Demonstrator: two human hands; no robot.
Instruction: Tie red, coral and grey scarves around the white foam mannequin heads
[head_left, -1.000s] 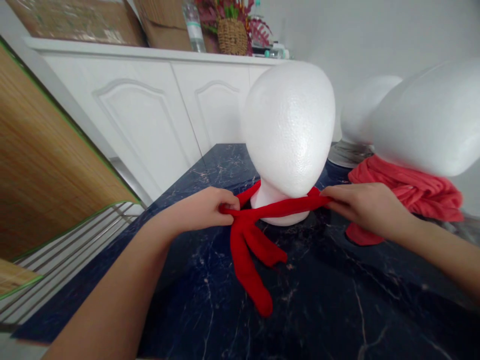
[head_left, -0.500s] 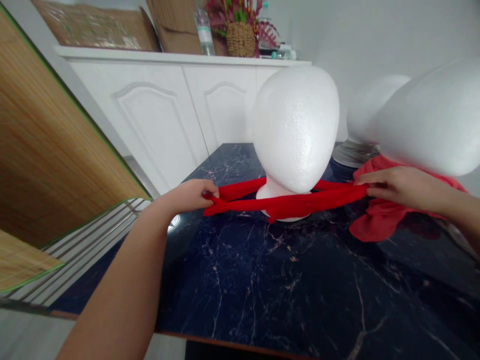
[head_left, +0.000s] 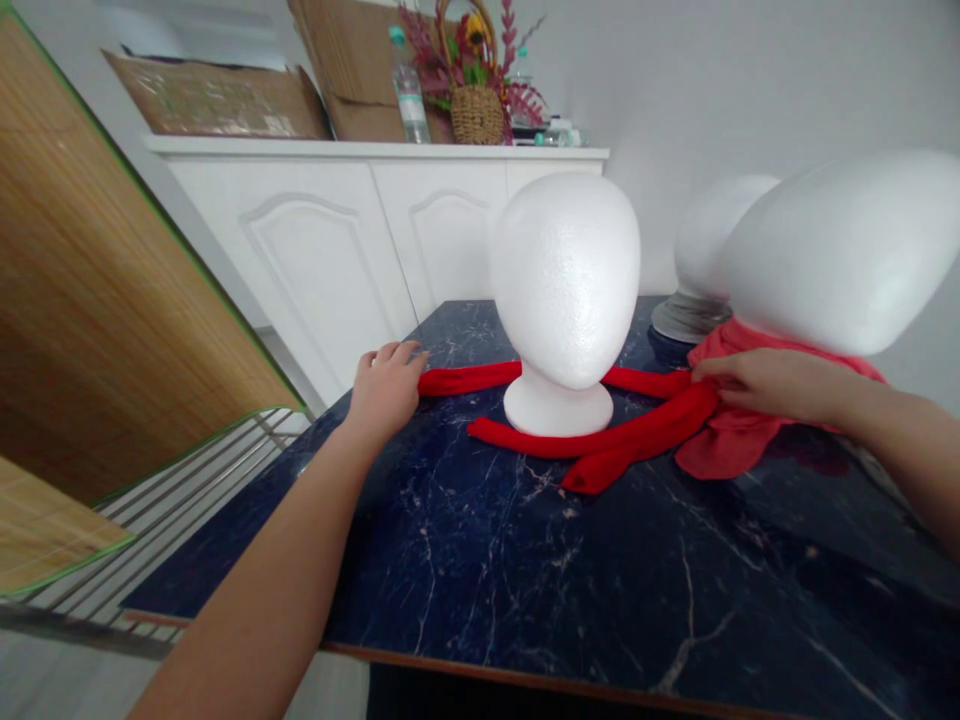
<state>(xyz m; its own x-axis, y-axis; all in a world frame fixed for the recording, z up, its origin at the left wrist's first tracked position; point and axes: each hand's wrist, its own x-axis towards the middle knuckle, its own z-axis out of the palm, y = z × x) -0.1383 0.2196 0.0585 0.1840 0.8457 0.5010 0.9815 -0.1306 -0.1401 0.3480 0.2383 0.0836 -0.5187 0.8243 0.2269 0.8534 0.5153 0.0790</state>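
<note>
A big dark blue counter (head_left: 525, 580) with thin pale marble lines, under everything. Behind the foam head, a long white cabinet (head_left: 360, 230) with cardboard (head_left: 217, 95), a water bottle (head_left: 409, 85) and a basket of flowers (head_left: 476, 100) on top. Far left of the foam head, a tilted bamboo mat (head_left: 97, 320) with a green edge.

In the middle of the counter, upright, a white foam head (head_left: 562, 290). Right of the foam head, a bigger-looking second foam head (head_left: 847, 250), leaning, with a pinkish red cloth (head_left: 735, 440) bunched under it. Between those two and farther back, a third foam head (head_left: 709, 250) on a grey base.

Around the base of the foam head, flat on the counter, a long red scarf (head_left: 600, 450). One part running left behind the base, two parts lying in front and to the right, crossing near the pinkish cloth.

Left of the foam head, the left hand (head_left: 386, 385), palm down, fingers loosely curled on the left end of the scarf, pressing it on the counter. Right of the foam head, the right hand (head_left: 772, 385), fingers closed on the scarf where it meets the pinkish cloth. Both hands well apart, one on each side of the foam head.
</note>
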